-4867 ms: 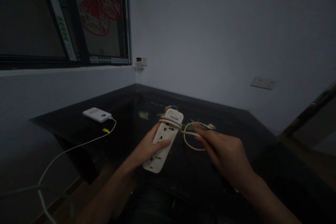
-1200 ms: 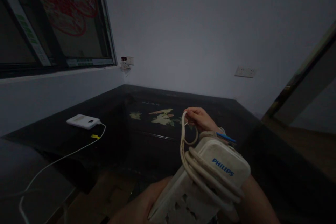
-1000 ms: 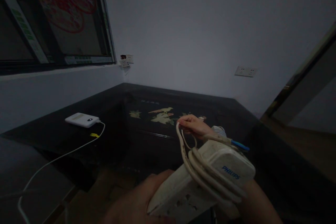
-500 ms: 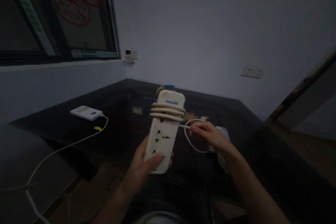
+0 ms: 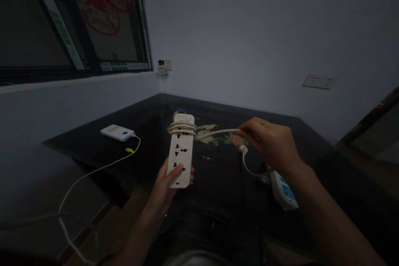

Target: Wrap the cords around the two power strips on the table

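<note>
A white power strip (image 5: 181, 153) is held upright in my left hand (image 5: 165, 178), the thumb across its face and fingers around the far side. Several turns of its off-white cord (image 5: 218, 132) wrap around the upper part. My right hand (image 5: 268, 137) pinches that cord to the right of the strip, and the stretch between them looks fairly taut. Under and beside my right wrist lies a second power strip (image 5: 283, 191) with blue on it, partly hidden by my forearm. A white plug (image 5: 243, 149) on a curved cord lies left of it on the table.
On the dark table (image 5: 149, 133), a white power bank (image 5: 117, 132) sits at the left with a white cable (image 5: 102, 166) hanging over the edge. Wall sockets (image 5: 319, 81) are on the back wall. A window (image 5: 93, 16) is at upper left.
My right hand has moved right and up, drawing out a longer stretch of cord from the strip. The power strip has shifted left and farther away; the view has turned slightly.
</note>
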`<state>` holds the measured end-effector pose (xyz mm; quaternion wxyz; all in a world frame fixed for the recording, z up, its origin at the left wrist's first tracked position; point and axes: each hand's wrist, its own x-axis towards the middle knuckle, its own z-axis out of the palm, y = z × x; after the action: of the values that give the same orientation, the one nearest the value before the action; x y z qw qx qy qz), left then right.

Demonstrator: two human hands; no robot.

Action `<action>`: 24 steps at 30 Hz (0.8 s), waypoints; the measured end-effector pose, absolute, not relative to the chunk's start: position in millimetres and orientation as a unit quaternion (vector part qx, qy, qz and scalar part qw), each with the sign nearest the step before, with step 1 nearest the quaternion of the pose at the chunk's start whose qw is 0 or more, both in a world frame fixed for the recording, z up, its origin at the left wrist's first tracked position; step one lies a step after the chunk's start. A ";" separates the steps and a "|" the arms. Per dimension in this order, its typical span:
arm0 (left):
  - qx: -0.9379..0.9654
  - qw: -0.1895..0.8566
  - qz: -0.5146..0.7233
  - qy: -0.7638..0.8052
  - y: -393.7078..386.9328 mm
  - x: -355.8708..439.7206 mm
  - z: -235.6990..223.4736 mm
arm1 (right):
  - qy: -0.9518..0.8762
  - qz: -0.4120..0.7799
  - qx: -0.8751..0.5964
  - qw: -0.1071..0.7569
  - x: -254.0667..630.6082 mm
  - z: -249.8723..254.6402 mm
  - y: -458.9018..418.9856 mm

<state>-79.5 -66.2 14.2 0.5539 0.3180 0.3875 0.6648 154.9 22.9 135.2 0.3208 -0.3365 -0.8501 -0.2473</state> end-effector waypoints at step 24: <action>0.667 0.568 0.315 0.365 -78.3 -83.1 32.8 | -0.981 0.024 -0.158 0.112 123.9 196.8 9.7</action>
<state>-83.1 -78.3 32.8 0.5683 0.6668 0.3648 0.3151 123.9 9.7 196.8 0.1121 -0.1583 -0.9807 0.0238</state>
